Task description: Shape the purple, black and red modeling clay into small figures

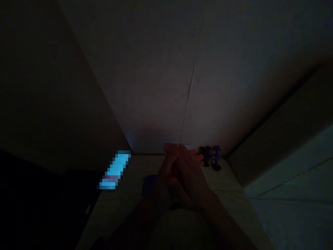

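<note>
In the dim light, my left hand [163, 173] and my right hand [188, 177] are pressed together above a pale wooden surface. My right hand lies over the left, and both are closed on each other. Reddish fingertips stick out on the right side of the clasp. Whatever may be between the palms is hidden. Just left of my wrists lies a dark blue-purple thing [149, 184], partly covered by my left arm. A small dark shape shows below the hands, too dim to name.
At the back right stand a purple knobbed object [216, 157] on a dark base and a darker one [206, 158] beside it. A bright, pixelated blue rectangle [116, 170] is at the left edge of the wooden surface [125, 208]. A pale wall [156, 86] rises behind.
</note>
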{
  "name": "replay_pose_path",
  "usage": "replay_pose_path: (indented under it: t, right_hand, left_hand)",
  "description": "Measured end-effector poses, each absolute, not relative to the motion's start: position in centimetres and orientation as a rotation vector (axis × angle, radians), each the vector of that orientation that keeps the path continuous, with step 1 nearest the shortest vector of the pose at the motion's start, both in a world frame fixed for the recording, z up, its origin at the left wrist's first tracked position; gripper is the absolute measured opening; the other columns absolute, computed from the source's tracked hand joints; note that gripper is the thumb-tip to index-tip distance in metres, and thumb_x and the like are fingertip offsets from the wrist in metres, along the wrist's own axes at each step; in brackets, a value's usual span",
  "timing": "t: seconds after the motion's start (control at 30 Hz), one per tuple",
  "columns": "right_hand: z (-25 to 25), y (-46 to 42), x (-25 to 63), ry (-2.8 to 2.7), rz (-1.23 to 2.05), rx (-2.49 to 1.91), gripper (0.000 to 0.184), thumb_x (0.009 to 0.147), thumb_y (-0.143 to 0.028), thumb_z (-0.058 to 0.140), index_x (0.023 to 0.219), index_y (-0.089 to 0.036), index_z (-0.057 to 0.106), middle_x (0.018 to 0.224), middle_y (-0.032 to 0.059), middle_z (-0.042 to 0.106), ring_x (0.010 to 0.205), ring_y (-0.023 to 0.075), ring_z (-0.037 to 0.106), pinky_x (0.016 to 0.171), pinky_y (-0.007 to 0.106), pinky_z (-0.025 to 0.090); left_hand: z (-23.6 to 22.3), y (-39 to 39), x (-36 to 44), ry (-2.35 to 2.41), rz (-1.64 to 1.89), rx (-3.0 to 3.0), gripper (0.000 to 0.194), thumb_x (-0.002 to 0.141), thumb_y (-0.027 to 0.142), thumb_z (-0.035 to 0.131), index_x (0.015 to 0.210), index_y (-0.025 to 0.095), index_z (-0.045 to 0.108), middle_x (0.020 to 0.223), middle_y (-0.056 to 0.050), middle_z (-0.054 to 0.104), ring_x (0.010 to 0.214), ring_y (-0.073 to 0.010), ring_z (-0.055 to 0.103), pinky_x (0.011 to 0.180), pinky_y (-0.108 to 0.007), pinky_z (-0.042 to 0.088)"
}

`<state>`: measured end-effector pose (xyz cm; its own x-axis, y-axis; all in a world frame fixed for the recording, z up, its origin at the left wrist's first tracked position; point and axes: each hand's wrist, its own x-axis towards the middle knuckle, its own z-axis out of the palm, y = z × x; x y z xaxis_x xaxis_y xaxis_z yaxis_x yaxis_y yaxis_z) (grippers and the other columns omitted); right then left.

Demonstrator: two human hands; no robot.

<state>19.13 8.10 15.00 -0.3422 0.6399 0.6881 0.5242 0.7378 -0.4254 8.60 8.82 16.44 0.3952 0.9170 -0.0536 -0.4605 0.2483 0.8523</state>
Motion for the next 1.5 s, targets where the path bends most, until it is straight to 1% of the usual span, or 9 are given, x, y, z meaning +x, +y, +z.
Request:
replay_pose_path:
  t: [0.1, 0.2, 0.33, 0.47, 0.67, 0.83, 1.03, 1.23, 1.5]
  right_hand:
    - [15.6, 8.2, 20.5, -2.030, 0.141, -0.926, 0.056, 0.100, -0.040, 0.059, 0.149, -0.013, 0.053, 0.150, 0.0214, 0.059, 0.145, 0.0360, 0.052, 0.126, 0.062, 0.034]
    - [16.2, 8.3, 21.6, -2.025, 0.156, -0.889, 0.040, 0.095, -0.030, 0.072, 0.133, -0.020, 0.065, 0.138, 0.0150, 0.069, 0.137, 0.0334, 0.059, 0.124, 0.060, 0.036]
    - [16.5, 8.6, 22.1, -1.858, 0.222, -0.922, 0.024, 0.095, -0.029, 0.078, 0.118, -0.023, 0.071, 0.109, 0.0075, 0.078, 0.103, 0.0248, 0.072, 0.097, 0.042, 0.058]
    - [16.4, 8.6, 22.4, -1.688, 0.245, -1.063, 0.043, 0.096, -0.027, 0.076, 0.138, -0.024, 0.066, 0.096, 0.0040, 0.075, 0.080, 0.0185, 0.070, 0.076, 0.033, 0.059]
    - [16.9, 8.2, 22.2, -1.685, 0.342, -0.978, 0.034, 0.098, -0.027, 0.072, 0.132, -0.024, 0.072, 0.103, 0.0047, 0.077, 0.085, 0.0170, 0.070, 0.075, 0.029, 0.058]
    - [17.0, 7.9, 21.7, -1.660, 0.395, -0.939, 0.034, 0.097, -0.023, 0.072, 0.131, -0.026, 0.073, 0.109, 0.0052, 0.080, 0.089, 0.0176, 0.075, 0.076, 0.029, 0.060]
    - [17.0, 7.6, 21.2, -1.632, 0.396, -0.929, 0.027, 0.095, -0.022, 0.073, 0.122, -0.025, 0.077, 0.095, 0.0026, 0.080, 0.076, 0.0153, 0.073, 0.072, 0.028, 0.060]
    - [16.5, 7.5, 21.4, -1.619, 0.361, -0.946, 0.041, 0.094, -0.023, 0.076, 0.134, -0.027, 0.069, 0.112, 0.0055, 0.081, 0.088, 0.0171, 0.076, 0.078, 0.029, 0.063]
    - [16.5, 7.3, 20.9, -1.639, 0.321, -0.949, 0.026, 0.093, -0.023, 0.077, 0.119, -0.024, 0.075, 0.099, 0.0042, 0.082, 0.079, 0.0169, 0.077, 0.073, 0.028, 0.064]
  left_hand:
    - [17.8, 9.5, 7.5, 0.525, 0.995, 0.669, 0.055, 0.094, 0.066, 0.058, 0.107, 0.016, 0.073, 0.104, -0.013, 0.078, 0.117, -0.0321, 0.071, 0.101, -0.043, 0.058]
    - [18.7, 10.0, 6.3, 0.465, 0.985, 0.535, 0.052, 0.091, 0.063, 0.064, 0.105, 0.014, 0.073, 0.109, -0.013, 0.078, 0.120, -0.0334, 0.070, 0.102, -0.043, 0.057]
    - [18.2, 10.4, 6.0, 0.494, 1.011, 0.574, 0.055, 0.085, 0.061, 0.074, 0.107, 0.011, 0.075, 0.113, -0.016, 0.078, 0.112, -0.0358, 0.072, 0.093, -0.045, 0.060]
    - [16.9, 10.7, 6.3, 0.610, 1.124, 0.790, 0.035, 0.081, 0.044, 0.086, 0.100, 0.016, 0.078, 0.100, -0.009, 0.079, 0.092, -0.0255, 0.075, 0.081, -0.035, 0.062]
    - [16.0, 10.9, 6.0, 0.692, 1.162, 0.983, 0.025, 0.087, 0.040, 0.084, 0.099, 0.017, 0.081, 0.092, -0.005, 0.079, 0.086, -0.0167, 0.072, 0.078, -0.023, 0.056]
    - [16.2, 10.6, 6.0, 0.710, 1.202, 1.036, 0.022, 0.090, 0.039, 0.081, 0.096, 0.018, 0.081, 0.088, -0.003, 0.078, 0.083, -0.0153, 0.069, 0.076, -0.022, 0.053]
    - [16.8, 9.8, 6.2, 0.745, 1.232, 1.069, 0.021, 0.089, 0.039, 0.080, 0.092, 0.018, 0.081, 0.084, -0.004, 0.077, 0.081, -0.0166, 0.069, 0.075, -0.024, 0.054]
    - [17.6, 9.7, 6.1, 0.760, 1.291, 1.106, 0.018, 0.090, 0.037, 0.079, 0.091, 0.019, 0.081, 0.082, -0.003, 0.078, 0.078, -0.0156, 0.069, 0.073, -0.023, 0.055]
    - [17.6, 9.6, 5.9, 0.773, 1.311, 1.121, 0.015, 0.088, 0.034, 0.080, 0.088, 0.019, 0.081, 0.082, -0.002, 0.079, 0.075, -0.0137, 0.067, 0.069, -0.021, 0.053]
